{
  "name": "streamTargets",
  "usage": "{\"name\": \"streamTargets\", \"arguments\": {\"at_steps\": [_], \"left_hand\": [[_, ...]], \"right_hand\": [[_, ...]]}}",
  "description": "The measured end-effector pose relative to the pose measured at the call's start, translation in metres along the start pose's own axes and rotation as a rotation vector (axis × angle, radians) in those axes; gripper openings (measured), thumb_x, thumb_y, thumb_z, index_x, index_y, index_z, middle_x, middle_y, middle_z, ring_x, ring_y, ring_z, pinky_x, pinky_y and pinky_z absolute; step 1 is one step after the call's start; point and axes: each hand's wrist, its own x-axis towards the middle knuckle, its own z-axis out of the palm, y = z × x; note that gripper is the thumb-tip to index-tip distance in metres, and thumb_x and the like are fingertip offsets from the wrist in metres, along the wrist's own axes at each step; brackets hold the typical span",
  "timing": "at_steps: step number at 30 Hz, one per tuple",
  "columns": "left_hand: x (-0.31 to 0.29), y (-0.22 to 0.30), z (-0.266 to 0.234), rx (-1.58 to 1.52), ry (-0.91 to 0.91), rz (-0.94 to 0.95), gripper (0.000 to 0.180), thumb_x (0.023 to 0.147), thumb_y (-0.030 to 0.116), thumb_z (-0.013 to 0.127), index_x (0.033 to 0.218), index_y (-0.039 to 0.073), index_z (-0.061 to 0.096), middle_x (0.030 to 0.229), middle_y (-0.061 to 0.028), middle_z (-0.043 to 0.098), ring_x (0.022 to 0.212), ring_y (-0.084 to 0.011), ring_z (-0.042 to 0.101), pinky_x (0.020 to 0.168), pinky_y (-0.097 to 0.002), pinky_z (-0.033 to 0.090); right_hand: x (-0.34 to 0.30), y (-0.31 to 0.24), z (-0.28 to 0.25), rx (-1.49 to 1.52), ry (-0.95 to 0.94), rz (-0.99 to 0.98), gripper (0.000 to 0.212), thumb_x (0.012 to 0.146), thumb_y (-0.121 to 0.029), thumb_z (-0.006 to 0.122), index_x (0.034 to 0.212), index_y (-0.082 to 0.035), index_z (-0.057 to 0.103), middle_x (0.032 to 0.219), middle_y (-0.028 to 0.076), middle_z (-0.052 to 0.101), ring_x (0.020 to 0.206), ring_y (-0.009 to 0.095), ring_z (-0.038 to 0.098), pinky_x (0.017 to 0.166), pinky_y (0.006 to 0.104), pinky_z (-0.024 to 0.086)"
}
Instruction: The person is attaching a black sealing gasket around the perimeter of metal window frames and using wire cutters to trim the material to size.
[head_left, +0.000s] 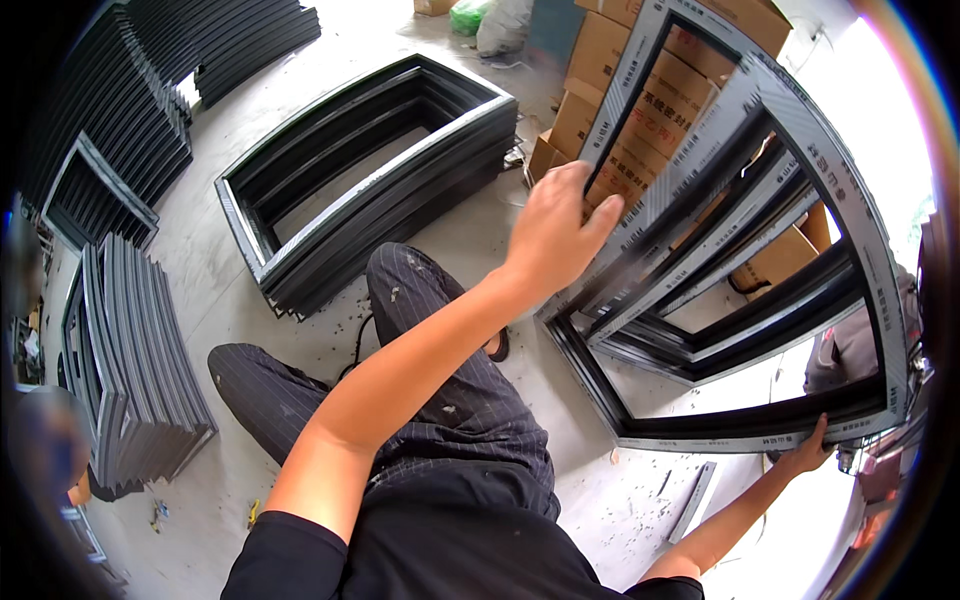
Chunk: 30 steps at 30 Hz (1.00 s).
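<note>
I sat on the concrete floor (560, 500) in dark striped trousers (440, 400) and held a big dark frame (760, 270) up in front of me, tilted, with its far corner raised toward the cardboard boxes (620, 60). My left hand (555, 235) was on the frame's near upper bar, the fingers (600, 215) curled together over its edge and the palm pressed against the grey taped face. My right hand (810, 450) was low at the frame's bottom corner, the fingers wrapped up around the lower bar from beneath, clamped on it. Inside the outer frame I could see further dark bars set at angles, with pale strips of tape along their faces. The frame stood between my knees and the boxes, its lower edge just above the floor to my right. To my left, well apart, another stack of frames (370, 180) lay flat on the floor, and beyond it more frames leaned in rows (130, 350) along the left side. A further pile of dark bars (250, 40) lay at the top left. A short grey strip (695, 500) lay on the floor near my right forearm, among small scraps and shavings. A pale sack (505, 25) sat near the boxes.
</note>
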Motion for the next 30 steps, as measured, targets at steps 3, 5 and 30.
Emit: {"name": "streamTargets", "arguments": {"at_steps": [3,5,30], "left_hand": [[0.033,0.008,0.033,-0.1,-0.153,-0.104,0.071,0.088,0.049,0.054,0.129,-0.007,0.041,0.129,-0.0232,0.048,0.123,-0.0341,0.045,0.103,-0.0389,0.034],[0.051,0.005,0.049,-0.101,-0.158,-0.111,0.085,0.086,0.058,0.054,0.134,-0.01,0.034,0.134,-0.0271,0.043,0.129,-0.0353,0.039,0.105,-0.0399,0.033],[0.084,-0.053,0.024,-0.65,0.059,-0.375,0.079,0.069,0.047,0.08,0.12,-0.001,0.044,0.115,-0.0136,0.057,0.107,-0.0206,0.054,0.096,-0.0327,0.042]], "right_hand": [[-0.015,-0.016,0.008,-0.035,0.072,-0.02,0.062,0.07,-0.017,0.082,0.118,0.007,0.051,0.113,0.018,0.058,0.084,0.025,0.062,0.073,0.0337,0.057],[-0.026,-0.027,0.008,0.018,0.028,-0.054,0.063,0.071,-0.017,0.081,0.119,0.009,0.049,0.115,0.021,0.057,0.087,0.029,0.064,0.074,0.0339,0.059],[-0.058,-0.107,0.079,-0.242,0.031,-0.428,0.062,0.067,-0.037,0.082,0.105,0.006,0.06,0.107,0.015,0.064,0.083,0.025,0.067,0.067,0.0348,0.06]]}}
